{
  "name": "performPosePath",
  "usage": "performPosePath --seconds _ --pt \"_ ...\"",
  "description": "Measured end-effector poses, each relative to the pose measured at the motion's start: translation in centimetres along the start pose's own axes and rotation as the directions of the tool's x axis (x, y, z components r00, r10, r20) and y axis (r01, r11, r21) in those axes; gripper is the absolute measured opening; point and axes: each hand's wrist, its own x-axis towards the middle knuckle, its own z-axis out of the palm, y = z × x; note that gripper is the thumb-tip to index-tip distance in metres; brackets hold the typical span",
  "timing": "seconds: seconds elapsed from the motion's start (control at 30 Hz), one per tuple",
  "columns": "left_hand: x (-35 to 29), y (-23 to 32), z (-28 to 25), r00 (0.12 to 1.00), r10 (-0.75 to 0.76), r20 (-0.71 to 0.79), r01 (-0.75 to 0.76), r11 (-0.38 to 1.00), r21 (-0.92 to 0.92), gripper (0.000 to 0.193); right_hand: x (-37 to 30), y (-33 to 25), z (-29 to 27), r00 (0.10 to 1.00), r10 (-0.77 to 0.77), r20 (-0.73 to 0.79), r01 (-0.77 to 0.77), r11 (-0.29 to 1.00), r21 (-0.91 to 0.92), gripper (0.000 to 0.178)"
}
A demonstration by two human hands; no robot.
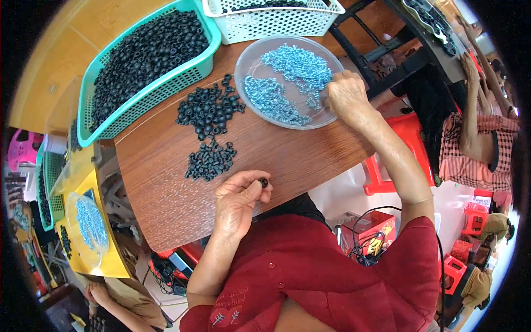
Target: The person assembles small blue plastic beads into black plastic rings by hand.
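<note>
My left hand (pixel 239 200) is closed above the near edge of the table, pinching a small round black part (pixel 263 182) between thumb and fingers. My right hand (pixel 347 95) reaches to the right rim of a translucent round bowl (pixel 260 115), its fingers curled together. Whatever they hold, if anything, is hidden. Small shiny blue pieces (pixel 298 65) lie in two main heaps inside the bowl. Left of it on the tabletop is a pile of round black parts (pixel 207 110), and nearer my left hand a pile of smaller black ring-like pieces (pixel 211 160).
A teal basket (pixel 166 91) full of black parts stands at the far left, beside a white perforated basket (pixel 271 27). The brown wooden table (pixel 160 205) has a rounded near-left corner. Red stools (pixel 409 149) and other people (pixel 478 146) are at the right.
</note>
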Motion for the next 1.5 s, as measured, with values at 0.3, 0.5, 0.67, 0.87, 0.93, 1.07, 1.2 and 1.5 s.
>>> performPosePath --seconds 0.3,0.5,0.67,0.87,0.93,1.07,1.2,1.5 --pt "-0.3 -0.1 -0.4 1.000 0.000 0.001 0.000 1.000 -0.016 0.023 0.2 1.6 0.7 0.999 -0.007 0.031 -0.008 0.886 0.464 0.012" --pt "-0.3 0.0 -0.4 1.000 0.017 0.013 -0.017 0.999 -0.028 0.024 0.1 2.9 0.7 0.994 0.035 -0.099 0.001 0.938 0.346 0.009" --pt "-0.3 -0.1 -0.3 1.000 0.023 0.005 -0.023 0.999 -0.035 0.023 0.4 2.0 0.7 0.993 -0.105 -0.063 0.119 0.950 0.290 0.010" --pt "-0.3 -0.2 -0.5 1.000 0.029 -0.003 -0.029 0.999 -0.024 0.022 0.9 1.4 0.2 0.980 -0.176 0.094 0.148 0.957 0.251 0.005" --pt "-0.3 -0.3 -0.4 1.000 0.031 0.004 -0.031 0.999 -0.020 0.021 1.0 1.3 0.8 0.978 -0.196 0.073 0.178 0.962 0.207 0.005" --pt "-0.2 -0.2 -0.5 0.999 0.034 0.009 -0.034 0.999 -0.023 0.021 1.3 1.2 0.6 0.978 -0.170 0.117 0.137 0.960 0.244 0.003" --pt "-0.3 -0.2 -0.6 1.000 0.031 0.003 -0.031 0.999 0.007 0.021 1.0 1.6 0.1 0.989 -0.091 0.119 0.025 0.884 0.466 0.009" --pt "-0.2 -0.5 -0.5 0.999 0.032 0.014 -0.032 0.999 -0.002 0.022 0.7 1.5 -0.2 0.996 -0.022 0.084 -0.035 0.780 0.625 0.011"
